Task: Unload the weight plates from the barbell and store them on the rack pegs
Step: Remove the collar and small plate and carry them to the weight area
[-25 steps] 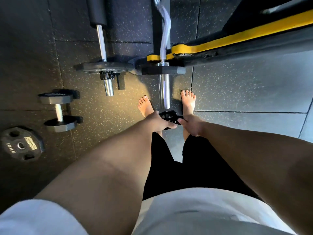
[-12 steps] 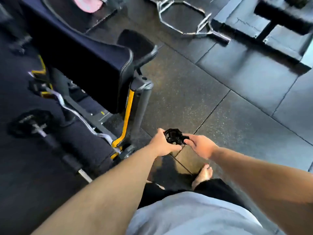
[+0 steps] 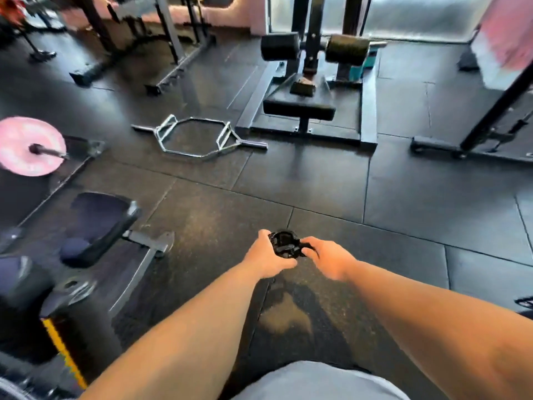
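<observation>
My left hand [image 3: 266, 255] and right hand [image 3: 328, 259] grip a black barbell collar [image 3: 284, 245] at lower centre, fingers curled round it, so I judge unloading barely begun: the pink weight plate [image 3: 20, 140] at far left sits on its bar [image 3: 49, 151].

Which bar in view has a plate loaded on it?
The dark bar at far left, carrying a pink round plate. The chrome hexagonal trap bar lying on the black rubber floor has bare sleeves.
</observation>
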